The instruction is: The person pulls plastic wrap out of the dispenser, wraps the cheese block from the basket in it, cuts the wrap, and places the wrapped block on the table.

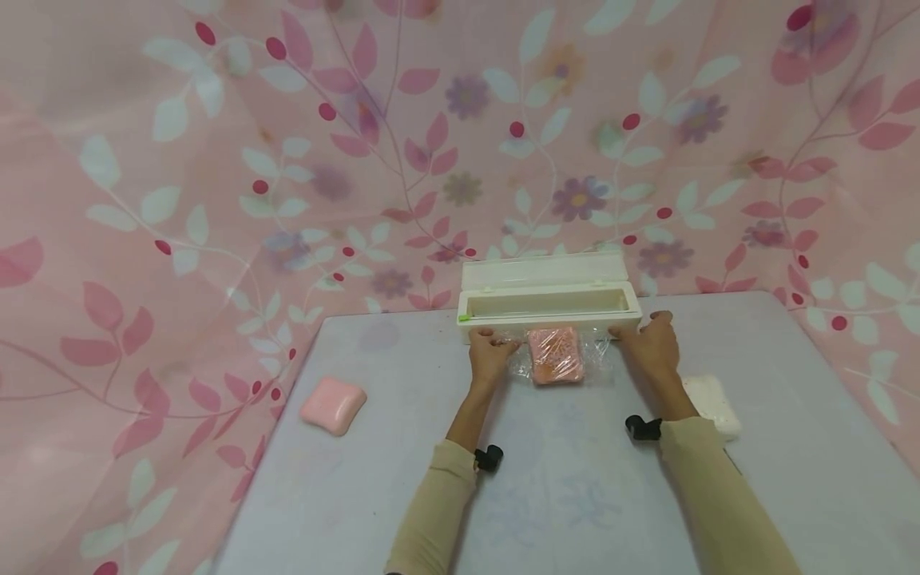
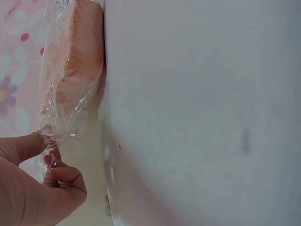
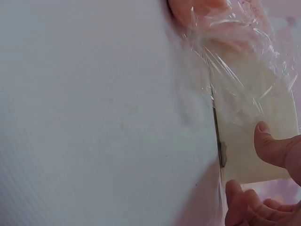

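Note:
A pink-orange square block (image 1: 557,355) wrapped in clear plastic film (image 2: 70,113) is in front of a long white box (image 1: 549,324) with its lid raised. The left hand (image 1: 489,356) pinches the gathered left end of the film between thumb and fingers, seen closely in the left wrist view. On the other side, the right hand (image 1: 652,343) is at the box's right front corner. Its thumb and fingers stand apart, the thumb tip beside the loose right end of the film (image 3: 235,89).
A pink cushion-shaped piece (image 1: 333,406) lies on the left of the pale table (image 1: 568,495). At right, a white block (image 1: 711,406) is partly hidden behind the right forearm. The box has a small green piece (image 1: 464,318) at its left end. Floral cloth (image 1: 460,144) hangs behind.

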`<state>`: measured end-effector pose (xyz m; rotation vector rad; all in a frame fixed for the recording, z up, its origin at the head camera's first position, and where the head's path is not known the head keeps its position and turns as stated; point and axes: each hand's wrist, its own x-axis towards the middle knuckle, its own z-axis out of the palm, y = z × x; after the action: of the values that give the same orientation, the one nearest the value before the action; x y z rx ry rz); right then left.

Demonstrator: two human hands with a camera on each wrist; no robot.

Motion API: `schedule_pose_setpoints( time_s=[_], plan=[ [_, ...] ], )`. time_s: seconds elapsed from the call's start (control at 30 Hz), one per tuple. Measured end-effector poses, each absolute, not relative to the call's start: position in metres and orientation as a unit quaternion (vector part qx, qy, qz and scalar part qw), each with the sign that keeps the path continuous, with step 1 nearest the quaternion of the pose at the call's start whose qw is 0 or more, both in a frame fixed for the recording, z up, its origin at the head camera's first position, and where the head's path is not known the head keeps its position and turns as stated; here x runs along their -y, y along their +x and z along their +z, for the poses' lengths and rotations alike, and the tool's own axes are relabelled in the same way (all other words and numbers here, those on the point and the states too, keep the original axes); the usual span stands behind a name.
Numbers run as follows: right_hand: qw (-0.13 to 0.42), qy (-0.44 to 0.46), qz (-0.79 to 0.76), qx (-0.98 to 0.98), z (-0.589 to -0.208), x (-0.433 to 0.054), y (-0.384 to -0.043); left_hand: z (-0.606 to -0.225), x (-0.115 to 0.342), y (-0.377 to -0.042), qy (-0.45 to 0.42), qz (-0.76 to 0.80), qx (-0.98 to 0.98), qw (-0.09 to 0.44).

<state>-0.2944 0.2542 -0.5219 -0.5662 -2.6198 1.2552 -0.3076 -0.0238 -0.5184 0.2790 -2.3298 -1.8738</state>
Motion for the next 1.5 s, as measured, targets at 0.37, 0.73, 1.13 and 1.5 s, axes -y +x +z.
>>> schedule_pose_setpoints(
  time_s=[0.37, 0.73, 1.13, 1.5],
  plan=[
    [0.097, -0.214, 0.494, 0.837, -0.523, -0.245, -0.289, -0.518, 0.021, -0.3, 0.101, -0.626, 0.77, 0.076],
    [0.087, -0.213, 0.569, 0.789, -0.512, -0.242, -0.284, -0.511, 0.025, -0.294, 0.057, -0.66, 0.746, 0.072],
    [0.152, -0.065, 0.498, 0.851, -0.497, -0.241, -0.263, -0.502, 0.04, -0.292, -0.056, -0.571, 0.816, 0.067],
    [0.078, 0.039, 0.527, 0.846, -0.497, -0.246, -0.253, -0.498, 0.051, -0.284, -0.161, -0.498, 0.852, 0.012]
  ],
)
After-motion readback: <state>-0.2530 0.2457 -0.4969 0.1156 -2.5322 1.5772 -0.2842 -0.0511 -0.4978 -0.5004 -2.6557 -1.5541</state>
